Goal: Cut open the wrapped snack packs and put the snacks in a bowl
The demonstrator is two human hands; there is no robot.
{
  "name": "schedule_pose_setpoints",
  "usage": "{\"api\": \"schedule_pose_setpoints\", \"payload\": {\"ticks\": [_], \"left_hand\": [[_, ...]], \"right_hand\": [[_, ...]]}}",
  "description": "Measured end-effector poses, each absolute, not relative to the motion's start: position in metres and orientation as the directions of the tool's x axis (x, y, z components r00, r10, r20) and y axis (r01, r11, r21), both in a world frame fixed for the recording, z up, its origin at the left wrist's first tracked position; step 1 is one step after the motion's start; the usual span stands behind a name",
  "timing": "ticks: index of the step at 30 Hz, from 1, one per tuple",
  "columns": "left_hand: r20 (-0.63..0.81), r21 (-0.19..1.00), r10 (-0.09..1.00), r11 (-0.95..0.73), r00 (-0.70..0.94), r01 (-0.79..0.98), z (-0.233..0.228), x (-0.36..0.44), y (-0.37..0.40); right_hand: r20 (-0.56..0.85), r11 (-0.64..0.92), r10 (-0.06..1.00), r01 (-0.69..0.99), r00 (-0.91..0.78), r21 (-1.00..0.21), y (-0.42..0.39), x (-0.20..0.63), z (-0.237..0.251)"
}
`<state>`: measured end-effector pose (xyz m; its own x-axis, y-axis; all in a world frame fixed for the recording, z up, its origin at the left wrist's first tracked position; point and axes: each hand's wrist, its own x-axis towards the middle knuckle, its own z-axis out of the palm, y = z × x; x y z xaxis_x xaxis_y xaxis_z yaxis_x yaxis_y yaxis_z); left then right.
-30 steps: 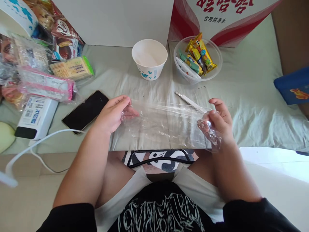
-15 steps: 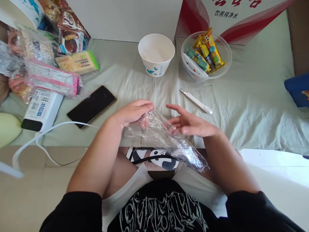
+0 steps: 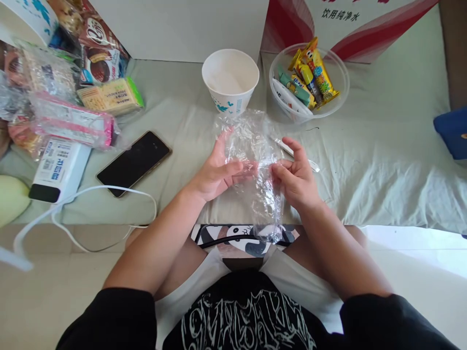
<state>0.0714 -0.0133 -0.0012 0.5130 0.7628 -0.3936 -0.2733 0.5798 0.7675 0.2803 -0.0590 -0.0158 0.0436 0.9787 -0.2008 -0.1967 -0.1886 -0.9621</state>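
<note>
A crinkled clear plastic bag [image 3: 269,194] is stretched between my hands, its lower end hanging past the front edge of the covered surface. My left hand [image 3: 221,170] holds its left side, thumb in front and several fingers showing through the film; the index finger points up, apart from the thumb. On the right side, my right hand [image 3: 297,180] pinches the film between thumb and fingers. Just beyond the bag stands a white paper bowl [image 3: 229,80] with blue leaf prints. Partly behind the bag and right fingers lies a slim white-handled tool [image 3: 313,166].
A clear plastic bowl [image 3: 345,92] holds several wrapped snacks at the back right. To the left lie a black phone [image 3: 134,163], a white box [image 3: 78,163], a looping white cable [image 3: 120,187] and packaged snacks, including a biscuit pack [image 3: 109,96]. Large cartons [image 3: 182,29] stand behind.
Both hands have moved forward, away from my body, with the bag, which now spreads upright between them. My right hand has gone from loosely open fingers to pinching the film.
</note>
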Motion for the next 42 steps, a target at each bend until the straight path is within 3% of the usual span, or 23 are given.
{"api": "schedule_pose_setpoints", "payload": {"ticks": [3, 8, 11, 15, 18, 21, 24, 26, 29, 32, 36, 39, 42], "left_hand": [[-0.414, 0.836, 0.81, 0.519, 0.415, -0.179, -0.001, 0.071, -0.016], [-0.333, 0.913, 0.883, 0.39, 0.331, -0.121, 0.003, 0.067, -0.024], [-0.176, 0.973, 0.937, 0.212, 0.303, -0.091, -0.003, 0.065, -0.027], [0.086, 0.995, 0.94, -0.099, 0.329, 0.022, -0.01, 0.057, -0.025], [0.203, 0.934, 0.913, -0.289, 0.353, 0.209, -0.011, 0.053, -0.023], [0.398, 0.771, 0.846, -0.518, 0.354, 0.37, -0.014, 0.052, -0.021], [0.535, 0.618, 0.782, -0.621, 0.32, 0.482, -0.019, 0.051, -0.02], [0.551, 0.596, 0.782, -0.613, 0.291, 0.519, -0.019, 0.05, -0.021], [0.5, 0.692, 0.806, -0.592, 0.316, 0.414, -0.011, 0.05, -0.024], [0.413, 0.851, 0.833, -0.497, 0.367, 0.171, -0.003, 0.053, -0.029], [0.185, 0.981, 0.942, -0.192, 0.28, -0.001, -0.007, 0.062, -0.03], [-0.087, 0.993, 0.968, 0.103, 0.237, -0.057, -0.014, 0.066, -0.025], [-0.197, 0.966, 0.958, 0.226, 0.207, -0.126, -0.014, 0.065, -0.019]], "right_hand": [[-0.181, -0.163, 0.974, -0.129, 0.136, -0.978, -0.06, 0.282, -0.019], [-0.127, -0.105, 0.973, -0.121, 0.193, -0.987, -0.064, 0.283, -0.021], [-0.04, -0.026, 0.987, -0.091, 0.158, -0.996, -0.067, 0.284, -0.021], [0.143, 0.138, 0.988, 0.086, 0.061, -0.987, -0.069, 0.288, -0.023], [0.205, 0.184, 0.976, 0.234, 0.07, -0.955, -0.071, 0.29, -0.025], [0.302, 0.222, 0.946, 0.445, 0.117, -0.868, -0.071, 0.29, -0.024], [0.438, 0.266, 0.887, 0.609, 0.149, -0.747, -0.071, 0.291, -0.022], [0.502, 0.332, 0.856, 0.612, 0.124, -0.717, -0.073, 0.292, -0.019], [0.475, 0.414, 0.879, 0.444, 0.03, -0.795, -0.078, 0.292, -0.013], [0.221, 0.215, 0.975, 0.157, 0.022, -0.964, -0.083, 0.289, -0.009], [-0.115, -0.106, 0.986, -0.085, 0.118, -0.991, -0.079, 0.284, -0.008], [-0.212, -0.194, 0.973, -0.185, 0.087, -0.964, -0.073, 0.284, -0.009], [-0.268, -0.281, 0.959, -0.179, -0.093, -0.943, -0.072, 0.285, -0.01]]}}
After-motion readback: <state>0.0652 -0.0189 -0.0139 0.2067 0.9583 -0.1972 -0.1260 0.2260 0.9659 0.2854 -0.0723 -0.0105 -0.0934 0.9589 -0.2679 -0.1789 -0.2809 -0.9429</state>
